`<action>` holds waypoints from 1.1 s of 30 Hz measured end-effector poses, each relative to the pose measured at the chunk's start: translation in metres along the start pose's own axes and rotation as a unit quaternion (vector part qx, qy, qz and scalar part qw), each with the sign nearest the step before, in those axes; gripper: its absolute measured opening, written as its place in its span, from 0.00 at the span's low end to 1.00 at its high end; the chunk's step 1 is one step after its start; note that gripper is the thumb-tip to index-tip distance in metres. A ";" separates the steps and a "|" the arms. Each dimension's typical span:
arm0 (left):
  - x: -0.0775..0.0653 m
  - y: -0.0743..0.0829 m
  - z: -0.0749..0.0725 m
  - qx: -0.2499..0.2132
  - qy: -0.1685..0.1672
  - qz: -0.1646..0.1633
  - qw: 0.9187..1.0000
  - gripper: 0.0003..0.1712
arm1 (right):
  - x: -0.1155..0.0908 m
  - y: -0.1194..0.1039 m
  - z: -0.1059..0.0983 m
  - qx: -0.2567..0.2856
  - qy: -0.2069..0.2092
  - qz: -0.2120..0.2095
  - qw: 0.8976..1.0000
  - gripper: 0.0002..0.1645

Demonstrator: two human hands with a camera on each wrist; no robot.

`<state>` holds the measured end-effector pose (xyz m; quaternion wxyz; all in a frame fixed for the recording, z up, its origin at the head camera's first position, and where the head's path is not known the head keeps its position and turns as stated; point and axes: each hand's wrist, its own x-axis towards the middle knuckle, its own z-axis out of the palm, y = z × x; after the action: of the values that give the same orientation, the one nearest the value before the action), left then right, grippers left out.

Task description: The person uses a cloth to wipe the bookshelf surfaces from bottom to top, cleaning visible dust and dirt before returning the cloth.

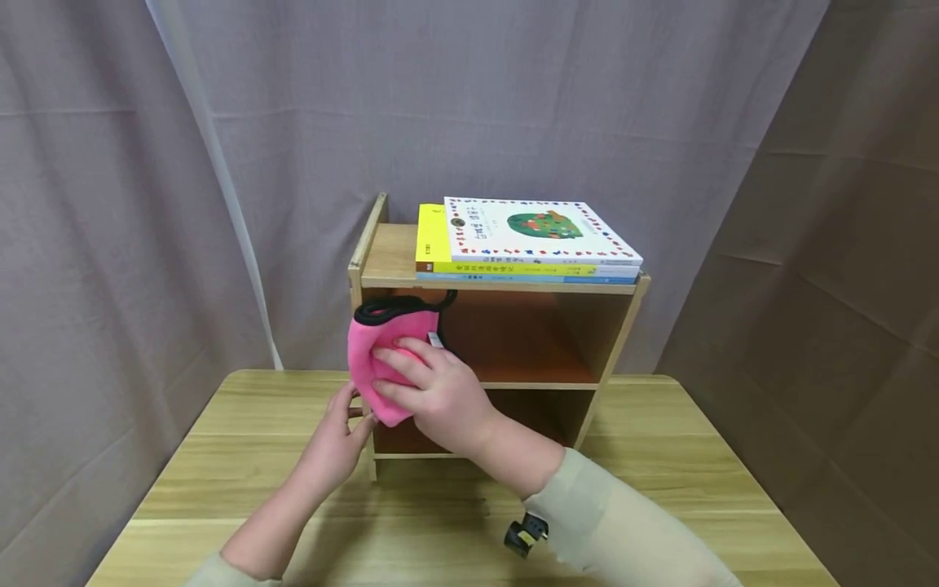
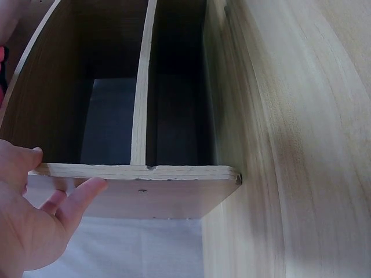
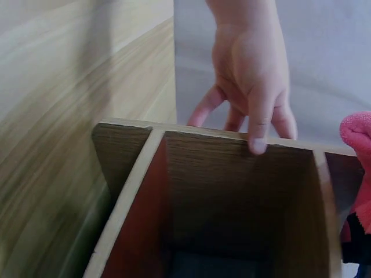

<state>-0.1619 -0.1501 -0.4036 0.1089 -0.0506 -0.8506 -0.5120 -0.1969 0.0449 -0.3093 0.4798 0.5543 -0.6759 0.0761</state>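
My right hand [image 1: 447, 399] holds a pink cloth [image 1: 367, 350] with black edging against the left front of a small wooden shelf [image 1: 543, 386]. A small white tag shows on the cloth. Lower on the same side, my left hand [image 1: 333, 448] grips the shelf's left side panel [image 2: 116, 194]. In the left wrist view its thumb lies over the panel's front edge and its other fingers rest along the outer face. The right wrist view has the pink cloth [image 3: 360, 168] at its right border, while the fingers of my right hand are out of that view.
Several books lie stacked flat on the shelf top: a white picture book [image 1: 513, 232] uppermost, a yellow book [image 1: 431, 236] and a blue spine [image 1: 513, 279] below. The shelf stands on a wooden table [image 1: 660, 456], with grey curtains [image 1: 293, 122] behind. A black device [image 1: 526, 534] hangs at my right sleeve.
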 end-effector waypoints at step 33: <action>-0.002 0.003 0.001 0.003 -0.001 -0.021 1.000 0.36 | 0.110 0.018 -0.095 -0.021 0.194 -0.103 0.975 0.09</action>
<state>-0.1599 -0.1480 -0.4015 0.0971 -0.0326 -0.8529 -0.5119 -0.1496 0.0373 -0.1711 0.6189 0.5853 -0.5103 0.1182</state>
